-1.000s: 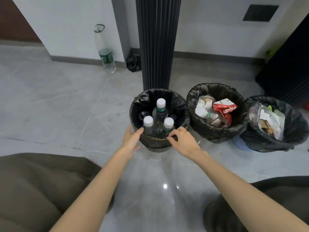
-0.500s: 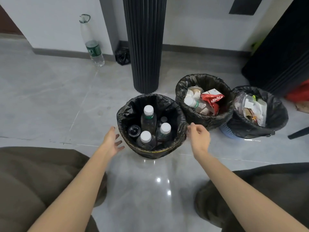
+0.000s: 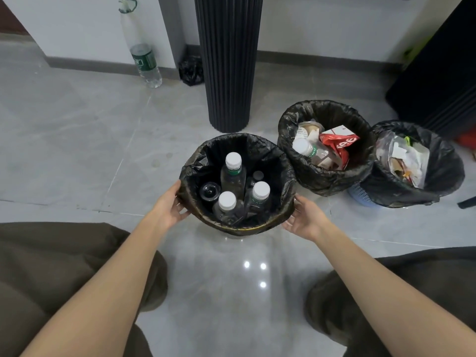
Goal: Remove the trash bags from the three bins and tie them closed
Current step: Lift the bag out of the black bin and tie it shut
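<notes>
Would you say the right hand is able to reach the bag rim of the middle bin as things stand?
Probably yes: the right hand touches the near bin, and the middle bin stands just beyond it with nothing between.

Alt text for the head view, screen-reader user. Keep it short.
A person's left hand and right hand touch opposite sides of a round bin lined with a black plastic bag, which holds clear plastic bottles with white caps. To its right on the glossy grey tiled floor stand two more black-bagged bins full of mixed rubbish.
</notes>
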A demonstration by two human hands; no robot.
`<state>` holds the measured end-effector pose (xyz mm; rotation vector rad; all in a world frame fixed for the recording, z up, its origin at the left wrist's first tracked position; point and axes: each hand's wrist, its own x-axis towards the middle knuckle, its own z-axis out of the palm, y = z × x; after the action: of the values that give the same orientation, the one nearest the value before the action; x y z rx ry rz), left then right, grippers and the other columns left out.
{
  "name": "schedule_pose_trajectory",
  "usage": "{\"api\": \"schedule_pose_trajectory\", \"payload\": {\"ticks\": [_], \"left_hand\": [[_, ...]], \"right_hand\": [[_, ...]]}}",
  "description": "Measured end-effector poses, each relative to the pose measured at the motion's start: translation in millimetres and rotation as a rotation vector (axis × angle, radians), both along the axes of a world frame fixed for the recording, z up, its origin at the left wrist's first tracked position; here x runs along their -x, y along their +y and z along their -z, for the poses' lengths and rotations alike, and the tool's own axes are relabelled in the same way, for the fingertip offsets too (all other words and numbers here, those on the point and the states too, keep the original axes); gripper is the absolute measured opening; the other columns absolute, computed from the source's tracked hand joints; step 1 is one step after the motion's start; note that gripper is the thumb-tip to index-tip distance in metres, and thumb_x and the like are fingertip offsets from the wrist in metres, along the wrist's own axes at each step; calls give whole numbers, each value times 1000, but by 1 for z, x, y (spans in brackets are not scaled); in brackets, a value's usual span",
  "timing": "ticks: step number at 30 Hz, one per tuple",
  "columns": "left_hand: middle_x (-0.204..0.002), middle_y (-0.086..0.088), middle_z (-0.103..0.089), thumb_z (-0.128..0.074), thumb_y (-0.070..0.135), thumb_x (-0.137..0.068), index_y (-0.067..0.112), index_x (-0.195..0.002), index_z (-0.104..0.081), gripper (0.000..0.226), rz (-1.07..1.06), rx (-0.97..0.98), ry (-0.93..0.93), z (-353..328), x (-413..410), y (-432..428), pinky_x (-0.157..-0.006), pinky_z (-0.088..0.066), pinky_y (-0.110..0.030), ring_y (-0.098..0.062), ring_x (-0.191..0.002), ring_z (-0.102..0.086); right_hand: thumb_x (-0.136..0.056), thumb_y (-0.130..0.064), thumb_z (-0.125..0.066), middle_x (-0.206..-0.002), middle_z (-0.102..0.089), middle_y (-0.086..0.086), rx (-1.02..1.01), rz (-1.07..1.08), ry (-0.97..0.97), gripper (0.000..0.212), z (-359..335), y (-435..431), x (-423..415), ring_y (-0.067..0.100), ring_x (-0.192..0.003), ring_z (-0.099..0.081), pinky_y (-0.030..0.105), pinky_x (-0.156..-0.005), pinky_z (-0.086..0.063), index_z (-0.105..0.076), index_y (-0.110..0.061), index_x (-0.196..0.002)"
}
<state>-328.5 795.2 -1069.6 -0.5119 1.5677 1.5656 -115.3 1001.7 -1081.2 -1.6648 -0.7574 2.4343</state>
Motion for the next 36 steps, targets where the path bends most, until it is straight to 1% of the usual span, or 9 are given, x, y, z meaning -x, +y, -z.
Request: {"api": "schedule_pose_trajectory", "payload": {"ticks": [6,10,13,16,23,26,31,33,36], "left_hand": [[-79,4,-58,-56,20,-92,20,-79,-52,14,-127,37,74,-10,1,-17,-63,-47,-24,-8,-70,-55],[-76,3,-58,-56,12,-92,20,-76,-54,18,-103,18,247,-28,-3,-15,-48,-49,-19,-7,-66,-54],[-77,6,-58,-58,14,-91,24,-81,-58,14,-40,0,393,-46,-3,-8,-55,-47,-19,-5,-65,-52],[-77,7,-58,-58,15,-91,22,-94,-60,8,40,-37,473,-58,-5,3,-56,-47,-19,-4,-66,-52],[-99,0,-58,-56,12,-91,15,-117,-57,27,150,120,433,-74,-13,16,-56,-44,-23,-7,-69,-53],[-104,1,-57,-56,11,-91,18,-118,-56,28,65,90,538,-83,-8,21,-55,-40,-23,-9,-69,-52],[-79,9,-52,-61,19,-86,17,-111,-56,25,112,225,779,-88,8,19,-67,-41,-28,-17,-83,-52],[-85,5,-53,-64,32,-84,14,-121,-52,43,162,303,771,-91,10,21,-79,-39,-26,-18,-89,-52],[-121,-4,-53,-62,50,-80,17,-128,-46,60,364,460,871,-93,11,29,-90,-40,-32,-23,-110,-54]], "right_hand": [[-96,-21,-48,-78,-74,3,-108,95,39,22,-9,-10,0,16,-67,-71,25,-60,-59,-66,-11,-91],[-92,-19,-54,-108,-68,11,-358,179,26,22,-18,-13,1,25,-101,-64,36,-86,-55,-63,-9,-109],[-91,-16,-57,-88,-62,3,-579,162,-13,12,-35,-14,8,19,-88,-56,36,-81,-51,-62,-18,-81],[-91,-18,-57,-80,-56,2,-805,92,-45,16,-52,-14,18,15,-77,-49,30,-67,-43,-58,-22,-75],[-93,-19,-52,-95,-59,2,-959,-15,-131,10,-80,-12,33,16,-92,-53,38,-96,-46,-59,-13,-95],[-92,-18,-51,-90,-58,-1,-981,45,-104,7,-96,-13,31,17,-92,-53,36,-91,-46,-57,-14,-94],[-90,-22,-54,-75,-54,-3,-1233,9,-214,11,-101,-15,20,13,-73,-52,31,-75,-44,-60,-18,-97],[-89,-24,-56,-85,-55,-1,-1315,-69,-259,15,-100,-16,22,14,-81,-52,34,-80,-45,-60,-18,-103],[-89,-36,-57,-121,-50,4,-1447,-276,-352,33,-104,-9,34,22,-115,-46,38,-93,-41,-55,-19,-117]]}}
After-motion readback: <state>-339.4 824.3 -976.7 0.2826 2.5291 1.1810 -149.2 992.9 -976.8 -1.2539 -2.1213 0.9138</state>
